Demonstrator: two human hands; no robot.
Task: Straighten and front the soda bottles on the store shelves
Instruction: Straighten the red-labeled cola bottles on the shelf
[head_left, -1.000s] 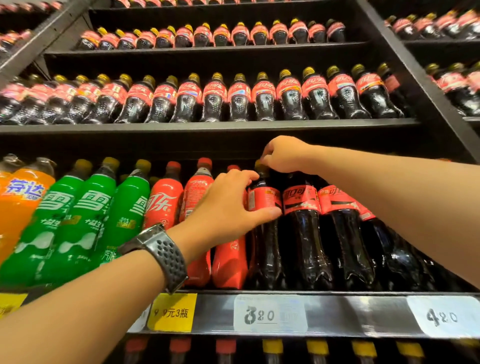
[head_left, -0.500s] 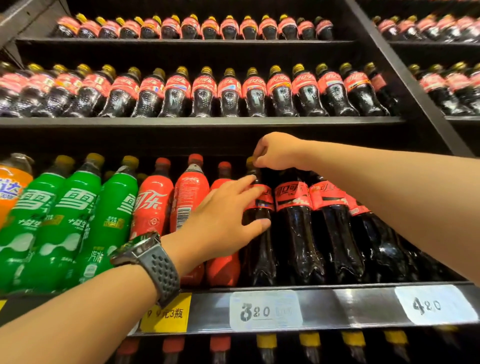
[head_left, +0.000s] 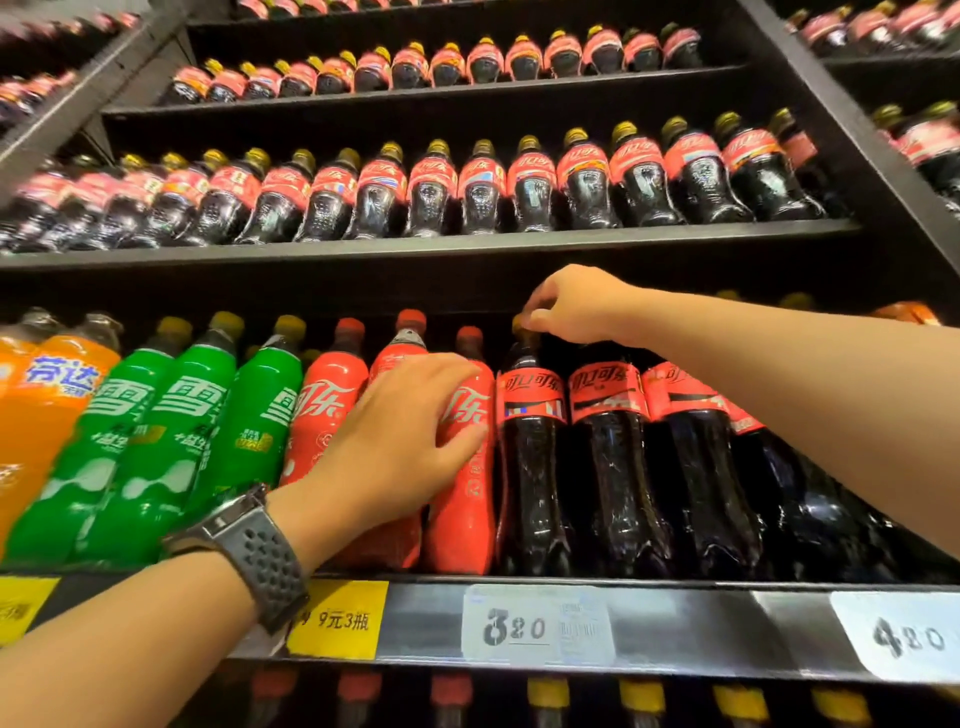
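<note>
R hand (head_left: 576, 307) pinches cap of dark cola bottle (head_left: 531, 467); L hand (head_left: 410, 439), at its 8 o'clock, wraps fingers & thumb round red bottle (head_left: 464, 501).

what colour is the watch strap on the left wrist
Dark grey strap with holes, head view.
</note>
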